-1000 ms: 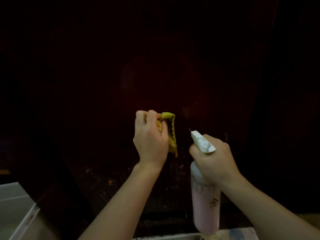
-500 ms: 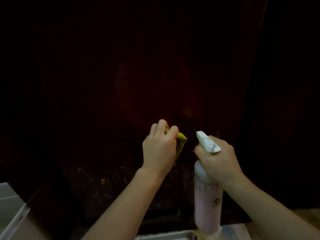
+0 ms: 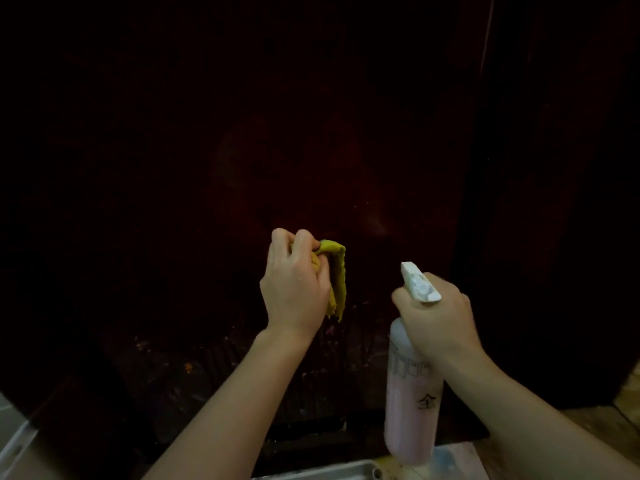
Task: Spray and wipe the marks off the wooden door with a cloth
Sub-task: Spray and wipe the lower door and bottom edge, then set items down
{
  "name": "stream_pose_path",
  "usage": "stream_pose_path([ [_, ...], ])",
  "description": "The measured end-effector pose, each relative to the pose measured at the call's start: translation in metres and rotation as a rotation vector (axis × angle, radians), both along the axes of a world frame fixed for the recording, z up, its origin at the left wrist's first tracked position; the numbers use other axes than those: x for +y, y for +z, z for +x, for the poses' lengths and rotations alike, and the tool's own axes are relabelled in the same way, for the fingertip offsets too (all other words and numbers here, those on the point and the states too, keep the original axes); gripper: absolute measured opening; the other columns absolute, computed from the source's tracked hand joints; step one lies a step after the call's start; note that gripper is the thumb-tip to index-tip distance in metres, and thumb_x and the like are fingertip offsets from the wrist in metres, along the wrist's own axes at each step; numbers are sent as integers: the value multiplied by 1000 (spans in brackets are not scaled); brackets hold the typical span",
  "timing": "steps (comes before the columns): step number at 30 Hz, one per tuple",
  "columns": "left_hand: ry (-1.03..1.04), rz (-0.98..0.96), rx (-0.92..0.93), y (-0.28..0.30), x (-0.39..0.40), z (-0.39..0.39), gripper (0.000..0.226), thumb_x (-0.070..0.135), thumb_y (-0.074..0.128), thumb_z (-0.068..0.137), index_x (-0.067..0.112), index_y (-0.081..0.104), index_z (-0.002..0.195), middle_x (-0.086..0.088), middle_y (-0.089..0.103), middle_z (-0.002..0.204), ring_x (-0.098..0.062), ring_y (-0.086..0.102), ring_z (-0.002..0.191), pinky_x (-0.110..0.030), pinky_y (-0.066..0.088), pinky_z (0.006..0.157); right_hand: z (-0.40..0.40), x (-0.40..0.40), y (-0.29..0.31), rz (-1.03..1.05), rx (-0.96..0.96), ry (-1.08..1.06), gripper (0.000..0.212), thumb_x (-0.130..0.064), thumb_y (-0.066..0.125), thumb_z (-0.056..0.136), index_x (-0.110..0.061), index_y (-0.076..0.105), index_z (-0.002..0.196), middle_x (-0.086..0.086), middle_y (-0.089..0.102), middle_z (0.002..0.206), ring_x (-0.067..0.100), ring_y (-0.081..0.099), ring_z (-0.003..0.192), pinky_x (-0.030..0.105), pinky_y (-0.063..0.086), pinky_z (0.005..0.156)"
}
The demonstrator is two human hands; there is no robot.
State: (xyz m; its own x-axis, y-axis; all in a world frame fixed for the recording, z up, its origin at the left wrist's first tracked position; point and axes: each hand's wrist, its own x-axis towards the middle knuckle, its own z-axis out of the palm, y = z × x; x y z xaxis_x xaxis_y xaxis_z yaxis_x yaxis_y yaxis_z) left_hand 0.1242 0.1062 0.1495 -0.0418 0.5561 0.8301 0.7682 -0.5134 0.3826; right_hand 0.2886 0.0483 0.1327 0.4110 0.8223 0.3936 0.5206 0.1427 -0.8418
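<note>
A dark reddish wooden door [image 3: 277, 133] fills the view, with pale scuffs and marks [image 3: 194, 358] across its lower part. My left hand [image 3: 294, 292] grips a bunched yellow cloth [image 3: 337, 278] and presses it against the door at mid height. To its right, my right hand [image 3: 436, 317] is wrapped around the neck of a pink spray bottle [image 3: 412, 407] with a white nozzle [image 3: 419, 282] that points up and left at the door.
A grey metal threshold strip [image 3: 322, 472] runs along the bottom edge. Light tiled floor [image 3: 14, 434] shows at the lower left, and a wooden floor [image 3: 588, 420] at the lower right. The door's right edge [image 3: 485, 98] meets a darker frame.
My left hand went down and right with the cloth, then came back up and left along the door. The right hand and bottle stayed about where they were.
</note>
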Motion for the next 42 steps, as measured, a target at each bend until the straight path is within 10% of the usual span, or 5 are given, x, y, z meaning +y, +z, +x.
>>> stream_pose_path([
  [6,-6,11,-20,-1,-1,1,12,15,67,85,11,58,92,0,46,97,-14,54,75,-25,50,50,2,-2,-8,-86,84,137,6,-25,63,85,-25,59,81,-4,61,75,8,58,67,21,37,54],
  [13,16,5,-13,0,-1,3,14,14,68,85,10,57,93,-2,47,98,-15,55,77,-26,52,50,10,0,-14,-51,26,-103,28,-19,59,82,-15,45,59,0,48,56,18,47,54,29,35,49],
  [22,4,14,-28,3,-3,3,10,14,66,87,12,57,91,2,45,95,-11,53,73,-20,46,50,-1,-3,8,24,39,157,20,-25,66,84,-18,55,69,-6,53,61,-2,51,53,11,39,46],
  [34,40,167,-139,49,4,15,9,11,64,87,9,57,93,3,43,95,-8,50,73,-8,32,53,-20,4,44,120,0,210,24,-18,60,78,-13,47,59,2,49,53,10,44,48,31,38,48],
  [42,-53,303,526,2,7,51,4,14,66,80,13,63,78,-8,59,85,-27,54,72,-33,43,48,6,13,15,31,118,-15,13,-22,63,80,-22,55,69,-1,58,68,16,55,64,30,37,52],
])
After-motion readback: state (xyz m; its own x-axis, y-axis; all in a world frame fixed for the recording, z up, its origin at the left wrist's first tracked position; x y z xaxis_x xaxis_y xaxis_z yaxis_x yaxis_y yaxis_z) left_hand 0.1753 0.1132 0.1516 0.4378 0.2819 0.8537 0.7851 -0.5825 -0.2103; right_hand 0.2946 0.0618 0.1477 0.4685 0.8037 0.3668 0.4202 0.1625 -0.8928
